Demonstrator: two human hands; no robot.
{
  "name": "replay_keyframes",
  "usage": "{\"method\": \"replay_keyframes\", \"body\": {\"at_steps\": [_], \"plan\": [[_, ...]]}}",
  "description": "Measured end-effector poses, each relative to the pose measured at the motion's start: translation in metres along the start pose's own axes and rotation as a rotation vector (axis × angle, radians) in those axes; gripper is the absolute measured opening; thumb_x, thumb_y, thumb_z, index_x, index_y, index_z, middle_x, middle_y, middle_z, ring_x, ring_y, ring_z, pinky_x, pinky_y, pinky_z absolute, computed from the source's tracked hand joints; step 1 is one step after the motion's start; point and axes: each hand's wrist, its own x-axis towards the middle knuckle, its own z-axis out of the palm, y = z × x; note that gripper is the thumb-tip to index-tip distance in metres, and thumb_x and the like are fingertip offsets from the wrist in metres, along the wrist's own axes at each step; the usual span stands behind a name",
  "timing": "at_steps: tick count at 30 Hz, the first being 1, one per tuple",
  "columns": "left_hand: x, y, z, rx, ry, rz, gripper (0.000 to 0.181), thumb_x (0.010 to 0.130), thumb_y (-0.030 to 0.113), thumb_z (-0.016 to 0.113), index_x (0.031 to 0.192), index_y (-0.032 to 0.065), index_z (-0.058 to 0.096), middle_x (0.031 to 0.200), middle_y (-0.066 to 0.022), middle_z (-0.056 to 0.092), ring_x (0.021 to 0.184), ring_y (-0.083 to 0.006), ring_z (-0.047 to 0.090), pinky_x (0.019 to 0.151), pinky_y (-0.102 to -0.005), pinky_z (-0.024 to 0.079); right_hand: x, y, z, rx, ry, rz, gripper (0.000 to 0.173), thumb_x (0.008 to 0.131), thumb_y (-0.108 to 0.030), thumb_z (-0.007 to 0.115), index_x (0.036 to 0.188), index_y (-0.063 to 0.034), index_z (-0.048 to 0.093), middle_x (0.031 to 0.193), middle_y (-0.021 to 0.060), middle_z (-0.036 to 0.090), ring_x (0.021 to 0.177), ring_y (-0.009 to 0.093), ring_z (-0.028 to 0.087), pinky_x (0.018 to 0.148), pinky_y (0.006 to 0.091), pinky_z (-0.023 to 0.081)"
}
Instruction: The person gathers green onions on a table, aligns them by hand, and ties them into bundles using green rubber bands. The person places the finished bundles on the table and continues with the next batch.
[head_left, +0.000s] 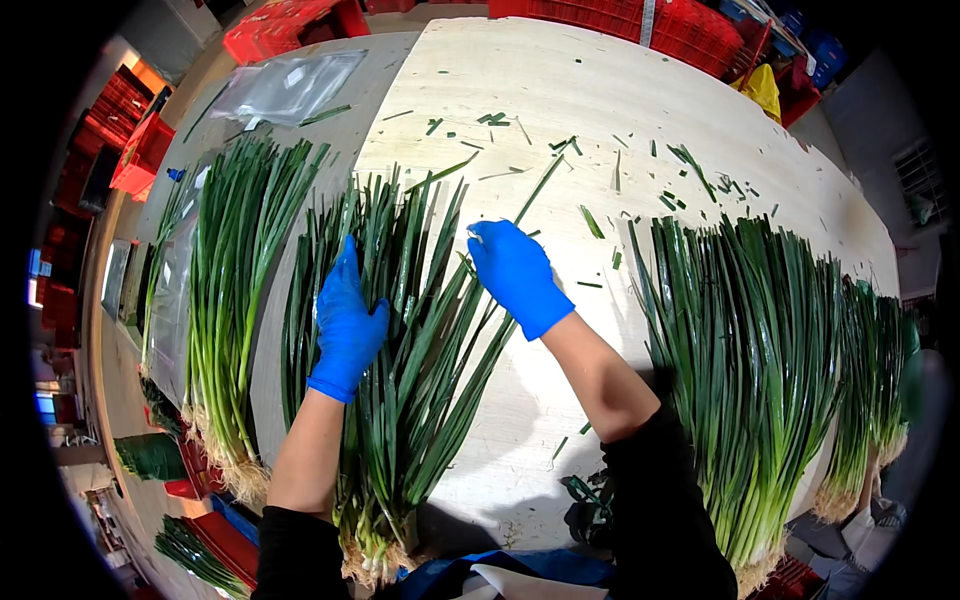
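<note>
A spread bunch of green onions lies before me, roots toward my body and leaves fanned away. My left hand, in a blue glove, is over the left part of its leaves, palm inward. Its fingers stretch forward and the thumb stands apart, with nothing gripped. To the right, my gloved right hand hovers by the outer leaf tips, fingers bent and fingertips close together. Whether a leaf is pinched there I cannot tell. A long loose leaf extends beyond that hand.
Another green onion bunch lies left, and a thick one lies right, with smaller bunches beyond. Cut leaf bits litter the pale tabletop. Clear plastic bags lie at the far left. Red crates stand behind the table.
</note>
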Motion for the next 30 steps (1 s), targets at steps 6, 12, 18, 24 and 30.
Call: {"method": "replay_keyframes", "body": {"at_steps": [6,12,18,24,30], "plan": [[0.0,0.0,-0.002,-0.035,0.004,-0.018,0.098,0.074,0.004,0.071,0.151,0.0085,0.012,0.134,-0.0272,0.045,0.122,-0.0416,0.047,0.102,-0.0438,0.041,0.057,-0.013,0.027,0.18,-0.071,-0.076,0.046,0.092,-0.022,0.056,0.137,-0.0158,0.047,0.122,0.0165,0.057,0.106,0.033,0.059,0.091,0.0388,0.048],[0.001,-0.005,0.0,-0.106,0.018,-0.003,0.098,0.072,0.004,0.072,0.15,0.0075,0.012,0.134,-0.0283,0.044,0.123,-0.0418,0.046,0.104,-0.0444,0.039,0.101,-0.031,0.054,0.01,-0.314,-0.065,0.052,0.083,-0.028,0.061,0.133,-0.0188,0.052,0.118,0.0165,0.062,0.107,0.033,0.06,0.091,0.044,0.048],[0.0,-0.009,-0.001,-0.143,0.028,0.002,0.098,0.072,0.004,0.073,0.15,0.0064,0.014,0.133,-0.0283,0.045,0.123,-0.042,0.046,0.104,-0.0444,0.038,0.115,-0.01,0.057,-0.087,-0.34,-0.071,0.025,0.081,-0.03,0.058,0.088,-0.0089,0.068,0.089,0.0169,0.067,0.086,0.036,0.063,0.075,0.0439,0.05],[-0.004,-0.008,-0.001,-0.171,0.041,0.047,0.097,0.073,0.008,0.075,0.15,0.0054,0.016,0.133,-0.0277,0.045,0.123,-0.0412,0.046,0.105,-0.0437,0.038,0.083,-0.008,0.01,-0.008,-0.247,-0.083,0.024,0.089,-0.027,0.053,0.093,-0.009,0.067,0.094,0.0147,0.064,0.093,0.032,0.061,0.08,0.0414,0.048],[-0.006,0.001,-0.005,-0.153,0.033,0.071,0.095,0.073,0.012,0.076,0.149,0.005,0.019,0.133,-0.0277,0.045,0.122,-0.0415,0.046,0.104,-0.0444,0.038,0.057,-0.013,-0.025,0.119,-0.125,-0.056,0.02,0.092,-0.026,0.054,0.101,-0.0122,0.065,0.104,0.0126,0.061,0.094,0.034,0.061,0.08,0.0418,0.049]]}}
